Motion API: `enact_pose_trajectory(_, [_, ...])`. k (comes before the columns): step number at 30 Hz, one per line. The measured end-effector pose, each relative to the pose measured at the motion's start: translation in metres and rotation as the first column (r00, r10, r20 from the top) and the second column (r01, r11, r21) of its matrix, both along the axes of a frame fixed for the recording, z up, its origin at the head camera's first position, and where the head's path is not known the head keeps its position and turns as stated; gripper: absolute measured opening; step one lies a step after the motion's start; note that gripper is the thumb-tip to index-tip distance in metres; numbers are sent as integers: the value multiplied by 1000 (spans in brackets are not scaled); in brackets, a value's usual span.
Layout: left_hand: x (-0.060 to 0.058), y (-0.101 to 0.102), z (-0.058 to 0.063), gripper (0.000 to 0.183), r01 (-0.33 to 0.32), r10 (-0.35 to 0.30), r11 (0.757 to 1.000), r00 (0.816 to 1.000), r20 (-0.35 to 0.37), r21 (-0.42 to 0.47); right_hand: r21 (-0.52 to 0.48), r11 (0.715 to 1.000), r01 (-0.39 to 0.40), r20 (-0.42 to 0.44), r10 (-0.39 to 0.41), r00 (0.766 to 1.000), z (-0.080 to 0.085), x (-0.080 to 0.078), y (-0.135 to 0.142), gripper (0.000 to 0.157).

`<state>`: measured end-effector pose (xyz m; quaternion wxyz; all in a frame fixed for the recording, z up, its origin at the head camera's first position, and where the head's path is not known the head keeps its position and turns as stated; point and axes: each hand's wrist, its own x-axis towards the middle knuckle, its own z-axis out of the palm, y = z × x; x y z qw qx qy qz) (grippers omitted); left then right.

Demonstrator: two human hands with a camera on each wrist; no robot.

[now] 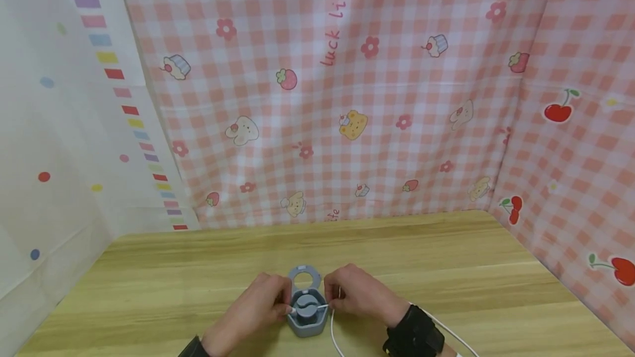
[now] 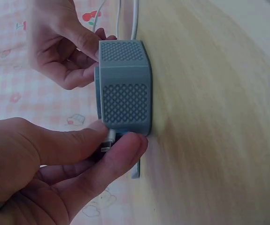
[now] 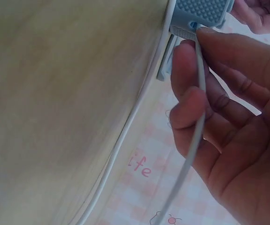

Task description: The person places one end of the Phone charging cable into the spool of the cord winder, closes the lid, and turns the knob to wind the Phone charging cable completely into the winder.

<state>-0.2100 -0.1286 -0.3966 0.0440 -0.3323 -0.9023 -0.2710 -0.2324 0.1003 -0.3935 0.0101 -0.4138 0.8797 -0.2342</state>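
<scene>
One grey-blue hexagonal case [image 1: 306, 331] sits near the middle of the worktop's near part, between the two hands, its ring-shaped lid [image 1: 303, 268] swung open on the far side. Inside, a round core [image 1: 306, 312] with a curved slot takes a white cable [image 3: 199, 126], which comes out at the left and right walls. Just beside the left wall, the left hand [image 1: 259, 298] pinches the white connector [image 2: 109, 139] between thumb and fingers, its metal tip pointing away from the case. At the right wall, the right hand [image 1: 358, 292] pinches the cable close to its opening, fingers narrow, the cable running on across the curled fingers. Farther right, another stretch of cable lies on the wood-grain worktop [image 1: 421, 258]. A pink checked cloth [image 1: 397, 87] hangs behind, with a white dotted cloth [image 1: 74, 131] on the left.
</scene>
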Motion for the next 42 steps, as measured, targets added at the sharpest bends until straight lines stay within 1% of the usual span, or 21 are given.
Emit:
enact_pose_trajectory(3, [1, 1, 1, 27, -19, 19, 1000, 1000, 22, 22, 3, 1000, 13, -3, -13, 1000, -1, 0, 0, 18])
enact_pose_trajectory(7, [4, 1, 3, 26, -48, 39, 997, 991, 131, 68, -5, 1000, 22, 0, -22, 1000, -2, 0, 0, 18])
enact_pose_trajectory(10, [5, 0, 3, 26, -68, 53, 994, 983, 179, 80, -25, 999, 25, 5, -25, 1000, -1, 0, 0, 18])
enact_pose_trajectory(15, [5, -2, 2, 27, -85, 75, 994, 989, 131, 74, -50, 998, 27, 15, -27, 1000, 0, 0, -1, 18])
enact_pose_trajectory(19, [5, -2, 0, 25, -94, 84, 992, 990, 112, 83, -41, 998, 41, 30, -40, 999, 0, 0, -1, 16])
enact_pose_trajectory(26, [1, -3, 1, 21, -126, 118, 990, 986, 119, 64, -45, 998, 44, -12, -45, 999, -3, 0, -1, 15])
enact_pose_trajectory(30, [0, -2, 1, 21, -112, 106, 991, 989, 101, 66, -54, 998, 37, -29, -38, 999, -3, 1, -2, 16])
enact_pose_trajectory(32, [0, -1, 1, 22, -100, 92, 993, 990, 102, 69, -54, 998, 35, -29, -37, 999, -3, 1, -2, 16])
enact_pose_trajectory(35, [0, -2, 0, 20, -85, 79, 994, 993, 86, 71, -54, 998, 33, -26, -34, 999, -3, 2, -3, 17])
enact_pose_trajectory(37, [0, -3, 1, 19, -82, 77, 995, 994, 74, 65, -53, 998, 36, -26, -37, 999, -3, 2, -3, 17])
enact_pose_trajectory(40, [1, -5, 2, 19, -80, 75, 995, 994, 78, 58, -44, 998, 42, -36, -44, 998, -3, 3, -4, 17])
enact_pose_trajectory(42, [1, -5, 2, 21, -66, 63, 997, 996, 67, 49, -36, 998, 50, -38, -52, 998, -3, 3, -3, 17])
